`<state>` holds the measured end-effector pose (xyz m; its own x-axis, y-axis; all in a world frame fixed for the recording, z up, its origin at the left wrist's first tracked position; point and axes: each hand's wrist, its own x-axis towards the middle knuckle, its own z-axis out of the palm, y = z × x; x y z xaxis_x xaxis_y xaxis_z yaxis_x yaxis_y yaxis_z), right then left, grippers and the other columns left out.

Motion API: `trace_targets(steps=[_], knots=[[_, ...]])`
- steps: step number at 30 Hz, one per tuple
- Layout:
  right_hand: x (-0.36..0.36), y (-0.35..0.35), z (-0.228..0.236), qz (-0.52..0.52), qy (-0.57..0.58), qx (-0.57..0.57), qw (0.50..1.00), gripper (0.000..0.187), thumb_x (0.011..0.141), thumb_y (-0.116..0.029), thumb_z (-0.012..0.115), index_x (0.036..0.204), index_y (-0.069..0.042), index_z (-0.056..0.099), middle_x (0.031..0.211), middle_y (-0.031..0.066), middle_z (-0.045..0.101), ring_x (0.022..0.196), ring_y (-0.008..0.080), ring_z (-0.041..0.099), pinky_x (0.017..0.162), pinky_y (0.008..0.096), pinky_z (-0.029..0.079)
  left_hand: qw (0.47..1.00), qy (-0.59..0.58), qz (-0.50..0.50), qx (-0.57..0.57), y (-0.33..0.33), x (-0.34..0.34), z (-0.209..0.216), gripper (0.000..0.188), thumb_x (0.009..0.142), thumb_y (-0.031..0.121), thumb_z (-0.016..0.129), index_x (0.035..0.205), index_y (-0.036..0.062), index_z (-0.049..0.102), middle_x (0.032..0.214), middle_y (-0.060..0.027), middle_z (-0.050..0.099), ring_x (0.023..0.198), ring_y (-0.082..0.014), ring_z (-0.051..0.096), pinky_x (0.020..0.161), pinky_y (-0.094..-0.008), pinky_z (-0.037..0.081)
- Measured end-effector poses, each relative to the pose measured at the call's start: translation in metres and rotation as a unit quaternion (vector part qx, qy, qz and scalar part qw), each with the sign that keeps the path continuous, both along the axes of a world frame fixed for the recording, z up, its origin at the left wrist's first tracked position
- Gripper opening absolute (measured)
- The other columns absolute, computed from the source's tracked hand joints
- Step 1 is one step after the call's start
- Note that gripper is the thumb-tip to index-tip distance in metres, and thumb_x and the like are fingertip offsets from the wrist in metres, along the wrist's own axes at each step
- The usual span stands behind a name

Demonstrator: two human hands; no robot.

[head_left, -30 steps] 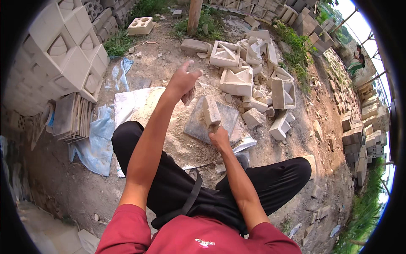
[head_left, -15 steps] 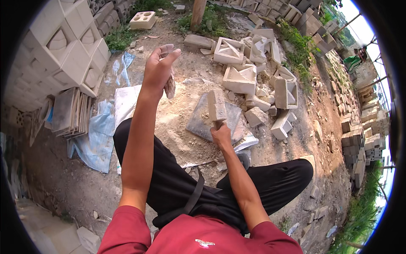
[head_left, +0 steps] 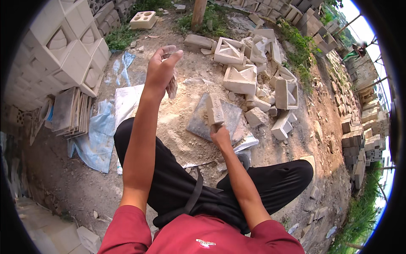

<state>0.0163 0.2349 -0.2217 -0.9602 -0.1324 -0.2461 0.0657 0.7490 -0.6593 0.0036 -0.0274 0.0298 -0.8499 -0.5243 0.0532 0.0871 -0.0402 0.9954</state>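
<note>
My right hand [head_left: 220, 136] is closed round the short handle of a dusty mallet with a long, block-shaped head [head_left: 215, 109]. That head is over the left part of a dark grey square slab [head_left: 230, 113], powdered with pale dust; I cannot tell whether it touches the slab. Farther forward and to the left, my left hand [head_left: 160, 70] is raised above the ground with its fingers curled. It grips a rough brownish chunk [head_left: 172, 86], whose lower end sticks out below the palm. Whether that chunk is stone or wood is unclear. Pale crushed rubble [head_left: 179, 129] lies between my legs.
Broken hollow cream blocks [head_left: 240, 79] are heaped beyond the slab on the right. At the left stand stacked patterned blocks [head_left: 78, 55], thin boards [head_left: 72, 112] and a blue plastic sheet [head_left: 99, 137]. A wooden post [head_left: 198, 15] rises at the back, near a four-holed block [head_left: 143, 20].
The mallet head has shifted slightly left and toward me, its handle now mostly hidden. My left hand has moved a little to the right, keeping its grip on the chunk.
</note>
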Motion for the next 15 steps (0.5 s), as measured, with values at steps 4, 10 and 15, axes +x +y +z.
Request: trace_targets(steps=[4, 10, 15], knots=[[-0.006, 0.005, 0.003, 0.052, -0.029, 0.054, 0.997, 0.051, 0.075, -0.027, 0.065, 0.111, 0.009, 0.053, 0.097, 0.0329, 0.064, 0.095, 0.0474, 0.062, 0.084, 0.0484, 0.050, 1.000, -0.002, 0.001, -0.001, 0.000, 0.000, 0.001, 0.047, 0.084, 0.025, 0.068, 0.121, -0.0018, 0.053, 0.105, -0.0103, 0.059, 0.054, -0.0052, 0.048, 0.051, -0.0205, 0.040], [-0.008, -0.009, 0.010, -0.012, 0.009, -0.022, 1.000, 0.051, 0.075, -0.028, 0.067, 0.107, 0.010, 0.056, 0.100, 0.0332, 0.063, 0.096, 0.0456, 0.062, 0.085, 0.0475, 0.050, 0.999, 0.014, 0.018, -0.045, -0.003, 0.001, -0.004, 0.047, 0.084, 0.025, 0.069, 0.120, -0.0010, 0.054, 0.099, -0.0084, 0.059, 0.055, -0.0050, 0.048, 0.052, -0.0208, 0.039], [-0.017, 0.026, -0.034, 0.040, -0.005, 0.016, 0.999, 0.049, 0.073, -0.026, 0.067, 0.104, 0.010, 0.057, 0.097, 0.0344, 0.063, 0.095, 0.0462, 0.062, 0.083, 0.0466, 0.050, 0.999, 0.008, 0.008, -0.041, 0.004, -0.012, -0.009, 0.047, 0.084, 0.026, 0.070, 0.120, -0.0006, 0.055, 0.089, -0.0043, 0.057, 0.057, -0.0053, 0.048, 0.053, -0.0211, 0.038]])
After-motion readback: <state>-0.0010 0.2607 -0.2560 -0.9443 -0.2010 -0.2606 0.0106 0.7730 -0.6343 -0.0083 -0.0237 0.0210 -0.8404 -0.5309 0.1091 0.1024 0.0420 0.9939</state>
